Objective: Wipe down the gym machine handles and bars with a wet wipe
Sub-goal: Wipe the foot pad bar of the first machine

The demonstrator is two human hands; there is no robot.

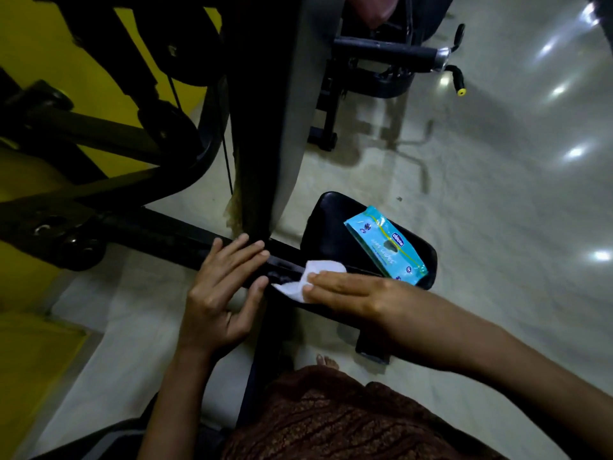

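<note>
Right hand (351,290), fingers straight, presses wipe (319,269) onto bar (179,232); left hand (219,293) rests flat there too. Chicco pack (384,247) lies just beyond.

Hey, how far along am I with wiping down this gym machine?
Done: a wipe is out of the packet lying on the seat pad; which bars are already clean I cannot tell. In hand: the right hand presses the wipe onto the black bar, the left hand resting beside it. Left: likely the rest of that bar and the handles farther back.
</note>
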